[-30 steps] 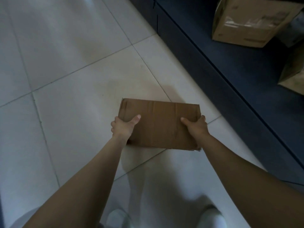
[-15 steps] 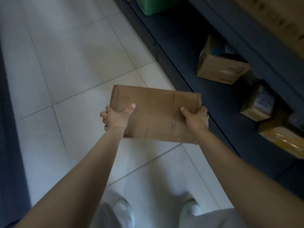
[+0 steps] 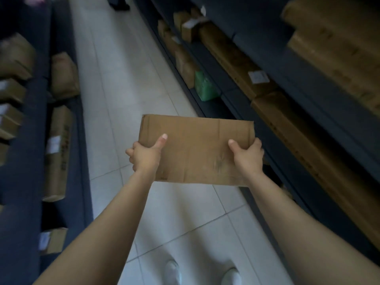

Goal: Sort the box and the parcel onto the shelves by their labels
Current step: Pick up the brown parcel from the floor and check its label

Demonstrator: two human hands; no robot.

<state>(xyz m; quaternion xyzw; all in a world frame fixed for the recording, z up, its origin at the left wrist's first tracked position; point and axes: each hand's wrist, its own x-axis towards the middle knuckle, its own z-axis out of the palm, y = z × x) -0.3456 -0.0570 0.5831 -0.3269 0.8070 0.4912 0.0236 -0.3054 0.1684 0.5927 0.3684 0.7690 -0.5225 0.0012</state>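
Both hands hold a flat brown box point(image 3: 196, 149) level above the tiled floor point(image 3: 123, 83) of a narrow aisle: the left hand point(image 3: 145, 155) grips its near left corner and the right hand point(image 3: 247, 155) its near right corner, thumbs on top. Dark shelves point(image 3: 308, 83) packed with cartons line both sides; a green parcel point(image 3: 205, 87) sits low on the right.
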